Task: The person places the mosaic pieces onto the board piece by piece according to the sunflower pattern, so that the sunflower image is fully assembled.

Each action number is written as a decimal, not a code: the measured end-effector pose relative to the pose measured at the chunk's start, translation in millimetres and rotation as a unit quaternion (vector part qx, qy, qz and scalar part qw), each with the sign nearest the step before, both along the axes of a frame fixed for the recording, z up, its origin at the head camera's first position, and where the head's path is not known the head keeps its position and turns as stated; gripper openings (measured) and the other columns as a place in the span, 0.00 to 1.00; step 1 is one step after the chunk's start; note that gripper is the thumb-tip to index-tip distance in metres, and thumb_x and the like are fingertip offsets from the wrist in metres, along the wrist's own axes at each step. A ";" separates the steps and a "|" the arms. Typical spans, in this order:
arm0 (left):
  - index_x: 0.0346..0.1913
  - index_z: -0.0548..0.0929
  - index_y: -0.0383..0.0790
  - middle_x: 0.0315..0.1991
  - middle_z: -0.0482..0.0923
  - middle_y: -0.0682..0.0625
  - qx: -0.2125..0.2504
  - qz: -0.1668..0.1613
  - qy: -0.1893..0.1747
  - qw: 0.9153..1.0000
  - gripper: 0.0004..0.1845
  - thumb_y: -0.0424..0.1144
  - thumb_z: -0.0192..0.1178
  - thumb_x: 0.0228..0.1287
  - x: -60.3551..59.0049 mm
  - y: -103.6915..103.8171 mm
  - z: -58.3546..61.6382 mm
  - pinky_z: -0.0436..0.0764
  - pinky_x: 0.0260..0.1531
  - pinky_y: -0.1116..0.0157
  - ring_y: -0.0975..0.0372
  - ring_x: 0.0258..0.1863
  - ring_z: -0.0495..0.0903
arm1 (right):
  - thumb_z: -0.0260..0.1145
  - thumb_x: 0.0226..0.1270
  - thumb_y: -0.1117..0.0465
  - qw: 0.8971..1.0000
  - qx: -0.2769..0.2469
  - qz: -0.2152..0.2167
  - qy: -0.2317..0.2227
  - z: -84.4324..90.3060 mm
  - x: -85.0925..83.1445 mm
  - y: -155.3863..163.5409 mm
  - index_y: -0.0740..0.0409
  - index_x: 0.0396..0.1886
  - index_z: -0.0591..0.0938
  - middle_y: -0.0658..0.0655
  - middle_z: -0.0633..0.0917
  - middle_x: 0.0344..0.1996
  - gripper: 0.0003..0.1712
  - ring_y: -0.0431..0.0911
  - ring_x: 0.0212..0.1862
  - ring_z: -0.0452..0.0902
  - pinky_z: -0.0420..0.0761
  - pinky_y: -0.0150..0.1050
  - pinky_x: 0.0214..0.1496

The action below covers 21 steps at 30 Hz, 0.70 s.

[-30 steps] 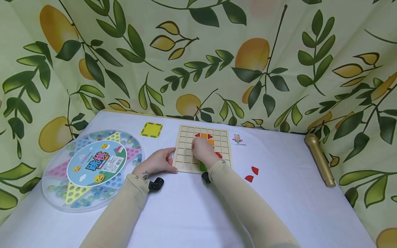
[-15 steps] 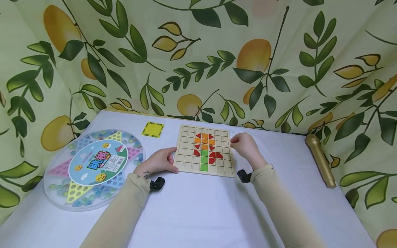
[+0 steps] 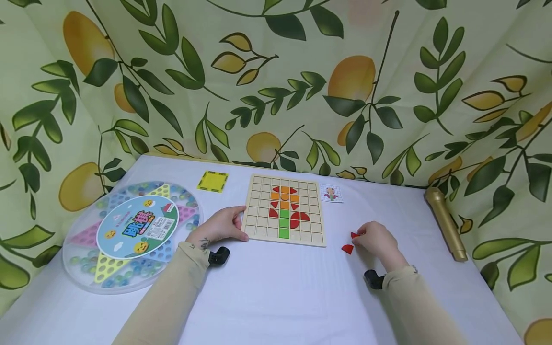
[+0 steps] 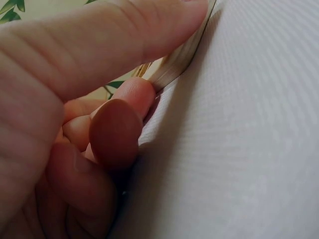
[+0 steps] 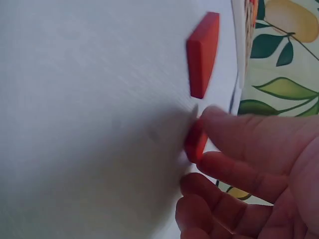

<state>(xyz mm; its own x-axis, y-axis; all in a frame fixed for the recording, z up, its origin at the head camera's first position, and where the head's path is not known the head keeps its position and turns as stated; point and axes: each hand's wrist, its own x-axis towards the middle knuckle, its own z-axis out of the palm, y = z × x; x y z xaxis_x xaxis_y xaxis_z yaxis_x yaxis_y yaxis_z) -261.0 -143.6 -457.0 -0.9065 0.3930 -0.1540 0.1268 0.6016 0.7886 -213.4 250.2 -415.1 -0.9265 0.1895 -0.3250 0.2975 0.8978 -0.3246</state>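
Red loose pieces, two: one [image 3: 347, 248] free, one [image 5: 195, 142] pinched

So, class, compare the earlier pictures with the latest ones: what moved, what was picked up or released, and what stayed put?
The right hand left the wooden grid board, went past the pattern card, then came down toward the person and now pinches one of the two loose red pieces. The other red piece lies untouched. The left hand goes on holding the board's corner; the marble game stayed put.
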 end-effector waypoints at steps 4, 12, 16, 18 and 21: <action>0.67 0.62 0.33 0.21 0.71 0.50 0.000 0.004 -0.003 1.000 0.51 0.39 0.76 0.36 0.3 0.1 -0.8 0.68 0.34 0.65 0.61 0.21 0.68 | 0.68 0.54 0.61 1.000 0.004 0.004 0.007 -4.2 0.2 -1.1 0.66 0.39 0.81 0.61 0.80 0.32 0.15 0.52 0.34 0.71 0.72 0.42 0.35; 0.67 0.62 0.34 0.21 0.71 0.50 -0.001 0.003 -0.003 1.000 0.51 0.39 0.77 0.36 0.3 0.3 -0.2 0.68 0.35 0.65 0.60 0.21 0.68 | 0.67 0.55 0.62 0.995 -0.087 -0.024 0.035 -1.6 -7.8 -15.7 0.62 0.28 0.74 0.58 0.75 0.25 0.10 0.48 0.30 0.69 0.70 0.35 0.27; 0.67 0.62 0.34 0.22 0.72 0.50 -0.004 0.001 0.000 1.000 0.51 0.38 0.76 0.36 -0.3 0.2 0.2 0.68 0.35 0.65 0.61 0.21 0.68 | 0.65 0.58 0.63 0.980 -0.189 -0.038 0.055 6.0 -19.5 -41.9 0.64 0.37 0.75 0.58 0.76 0.30 0.10 0.46 0.30 0.72 0.76 0.34 0.31; 0.67 0.62 0.34 0.22 0.72 0.50 -0.005 0.001 -0.001 1.000 0.51 0.38 0.76 0.36 -0.4 0.2 0.2 0.68 0.35 0.65 0.61 0.21 0.69 | 0.63 0.61 0.64 0.968 -0.241 -0.034 0.057 8.4 -25.2 -59.1 0.62 0.45 0.77 0.59 0.78 0.33 0.13 0.46 0.31 0.74 0.78 0.35 0.34; 0.67 0.62 0.33 0.22 0.72 0.50 -0.003 0.002 -0.004 1.000 0.51 0.38 0.77 0.36 -0.2 0.7 0.2 0.68 0.36 0.65 0.61 0.21 0.69 | 0.62 0.63 0.63 0.956 -0.287 -0.025 0.058 10.1 -32.7 -87.6 0.57 0.53 0.78 0.58 0.79 0.38 0.18 0.47 0.35 0.74 0.78 0.37 0.40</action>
<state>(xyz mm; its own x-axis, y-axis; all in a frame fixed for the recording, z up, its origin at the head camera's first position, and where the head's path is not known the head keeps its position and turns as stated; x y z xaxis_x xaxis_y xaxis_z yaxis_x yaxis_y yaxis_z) -261.2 -142.9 -456.8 -0.9063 0.3893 -0.1642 0.1180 0.6063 0.7864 -246.1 162.5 -405.1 -0.9571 0.0564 -0.2844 0.2677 0.5478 -0.7926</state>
